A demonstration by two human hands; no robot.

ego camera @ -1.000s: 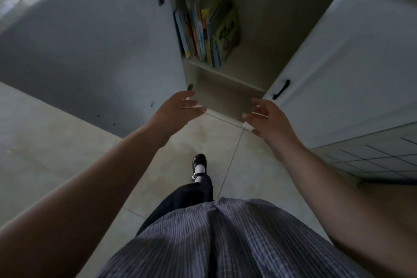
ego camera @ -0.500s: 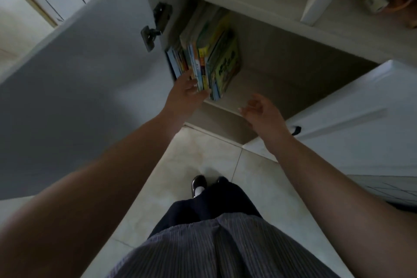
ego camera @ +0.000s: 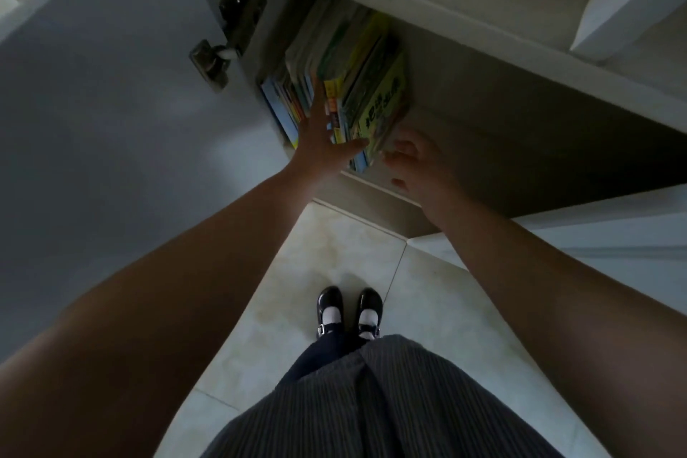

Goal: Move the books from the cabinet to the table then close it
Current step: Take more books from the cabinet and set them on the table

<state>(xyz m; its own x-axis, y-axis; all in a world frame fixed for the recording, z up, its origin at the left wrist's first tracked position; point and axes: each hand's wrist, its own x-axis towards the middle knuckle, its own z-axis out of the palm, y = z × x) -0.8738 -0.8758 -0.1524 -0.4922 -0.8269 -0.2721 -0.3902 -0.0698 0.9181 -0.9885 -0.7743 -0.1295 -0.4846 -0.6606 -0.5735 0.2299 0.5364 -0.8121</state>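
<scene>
The left hand (ego camera: 322, 138) hides some spines of the books (ego camera: 357, 85). Their upper ends blur into shadow. The open door (ego camera: 111, 123) runs off the left edge.

text: dark characters, unreadable | on: yellow-green book cover (ego camera: 386, 104)

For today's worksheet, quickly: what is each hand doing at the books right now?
Left hand: open, fingers spread flat against the spines of the books, nothing gripped.
Right hand: open, loosely curled beside the outermost book, holding nothing.
</scene>
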